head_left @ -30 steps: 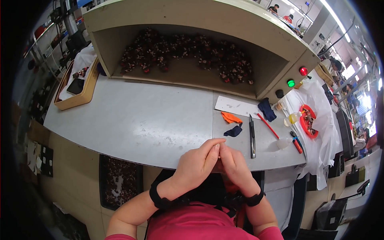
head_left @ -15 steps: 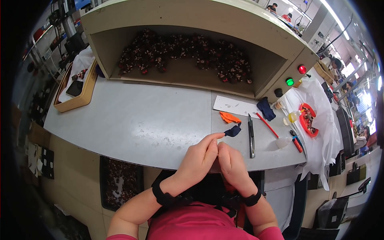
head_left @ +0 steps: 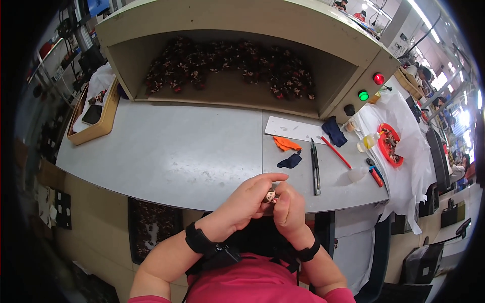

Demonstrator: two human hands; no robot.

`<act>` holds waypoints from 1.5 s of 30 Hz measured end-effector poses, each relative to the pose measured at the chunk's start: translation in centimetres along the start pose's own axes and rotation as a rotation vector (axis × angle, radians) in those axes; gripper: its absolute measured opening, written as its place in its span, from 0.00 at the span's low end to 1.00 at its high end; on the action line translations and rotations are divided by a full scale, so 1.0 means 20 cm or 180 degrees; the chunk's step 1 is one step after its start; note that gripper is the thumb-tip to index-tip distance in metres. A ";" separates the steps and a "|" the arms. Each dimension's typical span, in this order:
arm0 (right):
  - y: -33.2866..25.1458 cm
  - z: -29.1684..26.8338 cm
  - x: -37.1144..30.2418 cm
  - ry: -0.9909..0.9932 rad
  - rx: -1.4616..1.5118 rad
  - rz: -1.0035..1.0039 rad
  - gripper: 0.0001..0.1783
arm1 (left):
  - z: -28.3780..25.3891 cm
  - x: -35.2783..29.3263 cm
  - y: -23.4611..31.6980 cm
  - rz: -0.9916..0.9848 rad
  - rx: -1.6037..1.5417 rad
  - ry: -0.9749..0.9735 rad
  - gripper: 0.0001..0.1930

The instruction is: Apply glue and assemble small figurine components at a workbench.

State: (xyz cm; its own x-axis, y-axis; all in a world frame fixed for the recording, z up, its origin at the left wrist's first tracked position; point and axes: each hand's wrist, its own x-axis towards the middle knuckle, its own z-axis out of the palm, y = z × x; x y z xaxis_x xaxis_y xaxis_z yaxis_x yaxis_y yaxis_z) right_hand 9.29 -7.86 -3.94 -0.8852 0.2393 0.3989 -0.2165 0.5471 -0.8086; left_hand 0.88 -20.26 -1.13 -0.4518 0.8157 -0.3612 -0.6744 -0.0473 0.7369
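Observation:
Close together at the table's near edge, my two hands hold a small figure-like piece [head_left: 270, 196] in brown and cream with a bit of red. My left hand [head_left: 246, 200] has its fingers curled around the piece, with one finger stretched to the right above it. My right hand [head_left: 291, 208] is closed against the piece's right side, thumb bent; its fingertips are partly hidden. Beyond my hands a dark blue scrap of cloth [head_left: 289, 161] and an orange scrap [head_left: 286, 143] lie on the grey table [head_left: 192, 151].
An open-fronted box [head_left: 222, 96] with lit buttons holds many small dark pieces. Tweezers [head_left: 315, 169], a red stick [head_left: 337, 153], a white strip [head_left: 293, 128], red-handled cutters [head_left: 375, 175] and a red dish [head_left: 391, 156] lie to the right. A tan basket [head_left: 108, 123] stands at left.
My hands have opened slightly, and the small piece between them now shows. The dark blue scrap near my left fingertip is now apart from it. The view has shifted a little.

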 end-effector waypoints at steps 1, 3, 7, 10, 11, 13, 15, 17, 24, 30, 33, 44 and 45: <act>0.01 0.00 0.00 0.0060 -0.0069 -0.0121 0.18 | 0.00 0.01 -0.01 -0.0008 0.0016 0.0004 0.21; -0.02 -0.02 0.02 -0.0042 0.0086 0.0150 0.18 | 0.03 0.01 -0.04 0.0986 0.0853 0.0421 0.18; -0.06 -0.05 0.09 -0.0195 0.0531 0.0490 0.18 | 0.05 -0.01 0.01 0.3370 0.3935 0.1252 0.15; -0.06 -0.06 0.11 -0.0300 0.0636 0.0558 0.19 | 0.09 -0.04 0.06 0.2872 0.4707 0.1221 0.13; -0.05 -0.06 0.11 -0.0293 0.0659 0.0562 0.19 | 0.09 -0.04 0.08 0.2300 0.4387 0.1138 0.14; -0.04 -0.06 0.12 -0.0384 0.0580 0.0717 0.19 | 0.09 -0.02 0.10 0.1728 0.4073 0.1066 0.14; -0.03 -0.05 0.11 -0.0360 0.0528 0.0609 0.19 | 0.05 0.02 0.08 0.1294 0.2967 0.0688 0.17; -0.01 -0.03 0.09 -0.0341 0.0464 0.0509 0.19 | 0.01 0.04 0.06 0.0993 0.2478 0.0460 0.18; 0.03 -0.03 0.03 0.0028 0.0379 0.0065 0.20 | 0.12 0.00 0.08 -0.0108 0.0935 0.0318 0.20; 0.05 -0.02 0.02 0.0452 0.0401 -0.0081 0.19 | 0.15 0.04 0.05 -0.0307 0.0309 0.0437 0.20; 0.06 -0.02 0.02 0.0649 0.0405 -0.0222 0.17 | 0.16 0.05 0.04 -0.0380 0.0055 0.0381 0.19; 0.02 -0.02 0.03 0.0612 0.0594 -0.0143 0.16 | 0.14 0.01 0.10 0.0226 0.1427 0.0613 0.20; 0.02 -0.04 0.03 0.0599 0.0687 -0.0202 0.15 | 0.13 -0.01 0.12 -0.0001 0.1582 0.0604 0.20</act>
State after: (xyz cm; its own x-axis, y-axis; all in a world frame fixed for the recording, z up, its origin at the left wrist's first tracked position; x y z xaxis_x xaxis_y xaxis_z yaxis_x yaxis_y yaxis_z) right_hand 9.00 -6.92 -3.78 -0.7795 0.3658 0.5084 -0.3693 0.3872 -0.8448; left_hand 0.82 -18.94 2.22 -0.5805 0.6949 -0.4244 -0.3373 0.2692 0.9021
